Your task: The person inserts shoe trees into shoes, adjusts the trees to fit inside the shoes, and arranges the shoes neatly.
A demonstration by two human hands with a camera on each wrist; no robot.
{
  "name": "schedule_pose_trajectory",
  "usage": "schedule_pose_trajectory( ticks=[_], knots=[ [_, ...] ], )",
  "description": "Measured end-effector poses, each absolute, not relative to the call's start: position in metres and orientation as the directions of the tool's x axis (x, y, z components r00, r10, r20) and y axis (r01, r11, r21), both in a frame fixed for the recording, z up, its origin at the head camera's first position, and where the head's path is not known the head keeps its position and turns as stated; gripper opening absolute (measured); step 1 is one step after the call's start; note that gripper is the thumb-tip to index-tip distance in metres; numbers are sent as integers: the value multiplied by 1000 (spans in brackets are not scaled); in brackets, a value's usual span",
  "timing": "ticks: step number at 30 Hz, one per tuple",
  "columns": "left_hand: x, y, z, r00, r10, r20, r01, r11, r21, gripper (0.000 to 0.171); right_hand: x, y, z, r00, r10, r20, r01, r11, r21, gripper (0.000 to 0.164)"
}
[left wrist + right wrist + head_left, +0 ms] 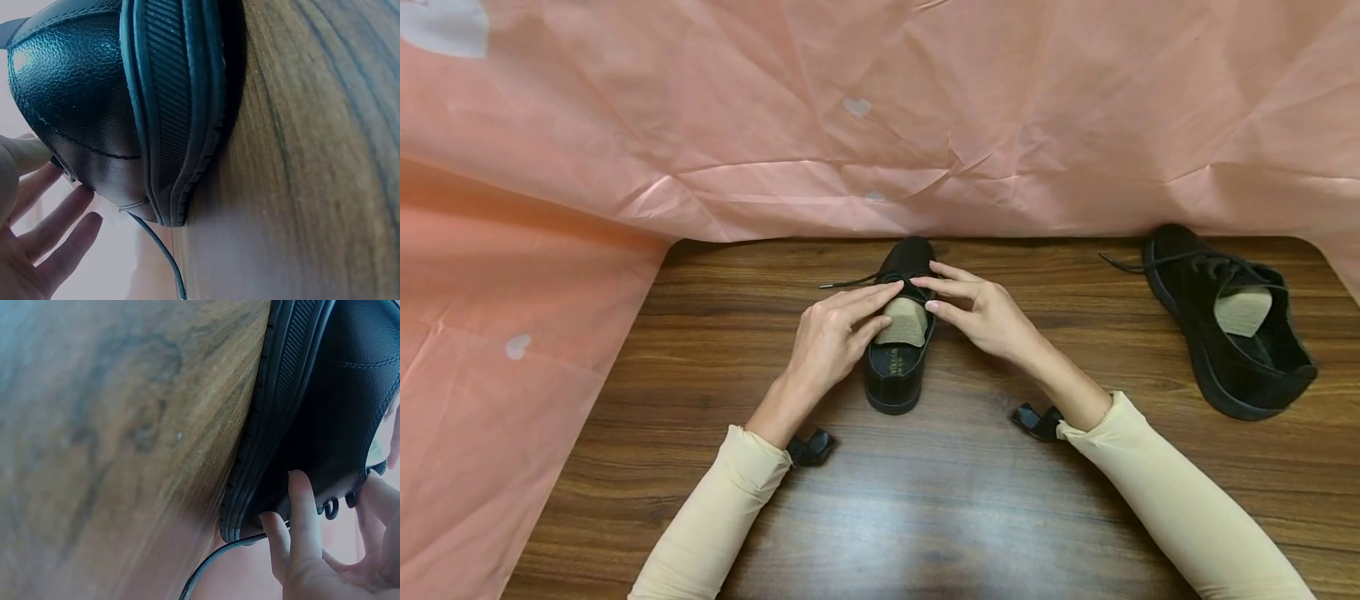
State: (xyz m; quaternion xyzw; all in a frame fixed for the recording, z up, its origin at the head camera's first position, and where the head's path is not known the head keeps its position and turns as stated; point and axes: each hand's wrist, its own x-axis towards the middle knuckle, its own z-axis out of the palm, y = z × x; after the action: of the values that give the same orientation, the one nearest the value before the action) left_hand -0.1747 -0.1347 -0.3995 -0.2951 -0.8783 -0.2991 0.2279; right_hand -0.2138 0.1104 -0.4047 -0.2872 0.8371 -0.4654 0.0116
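A black leather lace-up shoe [891, 383] lies on the table, toe pointing away, with a beige insert [901, 323] inside it. My left hand [831, 329] rests its fingertips at the lacing from the left, the thumb close to the insert. From the other side my right hand [988, 312] touches the shoe, with fingers fairly straight along its upper. A black shoelace [850, 283] trails out to the left. In the left wrist view the fingers [69, 219] spread near the toe end. In the right wrist view two fingertips [300, 487] lie against the shoe's side near its lace loops.
A second black shoe [1195, 333] stands at the right, also with a beige insert and a loose lace. Pink sheeting [880, 108] hangs behind the wooden table [925, 517] and on its left. Small black devices [811, 448] sit at both wrists.
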Motion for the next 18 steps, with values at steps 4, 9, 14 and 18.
schedule_pose_trajectory(
  ticks=[4, 9, 14, 18],
  knots=[
    [-176, -134, -399, -735, 360, 575, 632, 670, 389, 49, -213, 111, -405, -833, -496, 245, -471, 403, -785, 38],
    [-178, -134, -398, -750, 332, 573, 602, 701, 383, 56, -213, 111, -405, -831, -495, 254, -481, 409, -775, 40],
    [-182, -135, -397, -757, 327, 566, 595, 702, 391, 60, -212, 111, -405, -829, -493, 263, -491, 419, -764, 42],
    [-187, -136, -398, -761, 336, 555, 595, 702, 390, 62, -212, 111, -405, -829, -490, 268, -494, 421, -761, 43]
  ],
)
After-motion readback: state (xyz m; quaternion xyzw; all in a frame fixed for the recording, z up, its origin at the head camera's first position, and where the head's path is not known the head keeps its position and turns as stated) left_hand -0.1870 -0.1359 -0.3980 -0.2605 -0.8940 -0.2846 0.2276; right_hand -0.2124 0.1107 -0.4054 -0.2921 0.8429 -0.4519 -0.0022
